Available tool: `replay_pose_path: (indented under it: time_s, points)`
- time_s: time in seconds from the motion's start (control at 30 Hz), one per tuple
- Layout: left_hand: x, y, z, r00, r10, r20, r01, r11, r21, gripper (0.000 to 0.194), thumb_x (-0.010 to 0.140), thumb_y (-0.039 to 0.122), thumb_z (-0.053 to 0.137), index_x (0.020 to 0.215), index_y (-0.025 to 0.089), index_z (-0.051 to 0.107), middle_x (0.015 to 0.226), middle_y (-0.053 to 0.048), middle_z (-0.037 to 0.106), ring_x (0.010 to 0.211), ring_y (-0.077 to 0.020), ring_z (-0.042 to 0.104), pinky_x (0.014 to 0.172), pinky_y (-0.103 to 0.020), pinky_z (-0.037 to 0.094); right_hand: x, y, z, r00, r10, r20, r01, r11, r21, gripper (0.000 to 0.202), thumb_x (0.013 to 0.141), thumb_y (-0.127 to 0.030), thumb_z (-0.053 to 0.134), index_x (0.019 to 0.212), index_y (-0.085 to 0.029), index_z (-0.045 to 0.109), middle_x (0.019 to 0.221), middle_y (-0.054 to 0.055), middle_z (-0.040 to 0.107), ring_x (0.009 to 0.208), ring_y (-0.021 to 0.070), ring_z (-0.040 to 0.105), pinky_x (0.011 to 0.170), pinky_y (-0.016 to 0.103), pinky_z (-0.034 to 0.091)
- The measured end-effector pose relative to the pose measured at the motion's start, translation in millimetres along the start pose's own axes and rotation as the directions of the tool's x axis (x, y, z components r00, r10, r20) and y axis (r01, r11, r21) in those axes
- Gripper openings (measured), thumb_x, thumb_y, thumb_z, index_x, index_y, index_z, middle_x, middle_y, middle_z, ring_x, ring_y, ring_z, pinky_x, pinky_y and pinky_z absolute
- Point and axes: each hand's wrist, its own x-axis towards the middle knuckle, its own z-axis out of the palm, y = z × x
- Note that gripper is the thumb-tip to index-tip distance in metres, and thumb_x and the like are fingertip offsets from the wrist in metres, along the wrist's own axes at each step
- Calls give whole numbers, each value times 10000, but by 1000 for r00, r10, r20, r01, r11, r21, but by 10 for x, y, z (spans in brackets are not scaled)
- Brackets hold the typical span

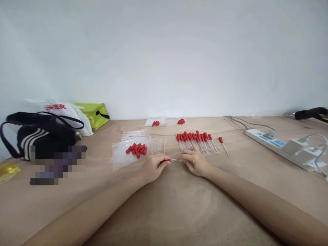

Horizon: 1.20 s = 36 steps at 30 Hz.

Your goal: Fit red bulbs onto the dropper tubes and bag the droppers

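My left hand [154, 168] pinches a red rubber bulb [167, 160], most of it hidden by the fingers. From the bulb a thin clear glass dropper tube [174, 159] runs to the right, and the fingers of my right hand [194, 162] are closed on its other end. Just beyond my right hand lies a row of droppers with red bulbs [196, 136], their tubes pointing toward me. One single dropper [221, 140] lies apart to their right. Past my left hand are loose red bulbs [137, 149] on clear plastic bags [119, 153], beside a row of bare glass tubes [155, 146].
Farther back, small piles of red bulbs [155, 123] lie near the wall. A white power strip [269, 145] with plugs and cables is at right. A black bag [46, 136], a white plastic bag [74, 114] and a lime-green bag [93, 114] stand at left on the wooden table [164, 212].
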Motion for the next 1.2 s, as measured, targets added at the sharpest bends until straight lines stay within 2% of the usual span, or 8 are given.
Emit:
replay_pose_path:
  time_s: [0.27, 0.5, 0.7, 0.83, 1.0, 1.07, 1.13, 1.2]
  points:
    - [-29, -21, 17, 996, 84, 31, -86, 994, 64, 188, 826, 251, 453, 786, 149, 606, 702, -27, 613, 622, -114, 548, 602, -218, 417, -13, -88, -24, 999, -40, 7, 40, 990, -137, 252, 794, -129, 369, 802, -185, 614, 649, 8, 589, 568, 108, 432, 628, 293, 171]
    - [-39, -41, 31, 984, 175, 28, -177, 980, 94, 160, 815, 236, 463, 781, 141, 587, 683, -28, 590, 608, -112, 532, 590, -210, 415, -9, -170, 22, 999, -41, -21, 39, 994, -102, 213, 751, -91, 386, 733, -170, 582, 629, 1, 582, 569, 102, 437, 636, 287, 171]
    - [-39, -44, 28, 975, 219, 33, -221, 970, 99, 150, 812, 226, 465, 774, 136, 579, 675, -29, 586, 602, -115, 531, 583, -215, 416, -2, -192, 88, 998, -48, -50, 44, 997, -68, 192, 786, -127, 399, 713, -160, 573, 612, 2, 577, 553, 99, 419, 632, 285, 171]
    - [-22, -40, 33, 980, 201, 4, -200, 976, 85, 147, 815, 227, 468, 788, 140, 583, 708, -34, 603, 636, -121, 552, 606, -223, 429, 21, -217, 65, 999, -12, -30, 10, 997, -73, 203, 815, -159, 398, 752, -168, 591, 630, 1, 581, 576, 101, 427, 636, 284, 177]
    - [-1, -41, 26, 993, 102, -54, -98, 992, 82, 119, 809, 222, 482, 838, 158, 578, 790, -34, 611, 730, -137, 567, 678, -245, 446, 112, -252, -54, 999, 44, 15, -39, 969, -243, 189, 800, -206, 447, 734, -186, 623, 756, 39, 610, 730, 151, 465, 644, 307, 176]
    - [-4, -47, 14, 994, 63, -92, -53, 993, 105, 174, 793, 219, 501, 954, 172, 549, 874, -39, 593, 796, -151, 556, 728, -269, 447, 147, -195, -109, 993, 110, 33, -95, 949, -300, 193, 791, -207, 454, 707, -177, 625, 778, 54, 616, 769, 167, 477, 656, 316, 184]
    - [-10, -51, 2, 992, 4, -126, 14, 991, 136, 314, 770, 215, 523, 1080, 181, 480, 956, -49, 554, 838, -163, 536, 758, -294, 448, 178, -73, -162, 961, 276, -18, -267, 911, -315, 216, 803, -231, 434, 722, -177, 627, 791, 62, 627, 793, 178, 496, 676, 319, 201]
    - [-14, -52, -5, 990, -49, -133, 70, 985, 159, 395, 750, 208, 538, 1129, 187, 431, 1001, -56, 518, 856, -173, 521, 765, -313, 450, 208, 90, -207, 857, 501, -117, -513, 813, -276, 250, 821, -263, 395, 775, -188, 630, 825, 64, 640, 804, 185, 520, 697, 318, 223]
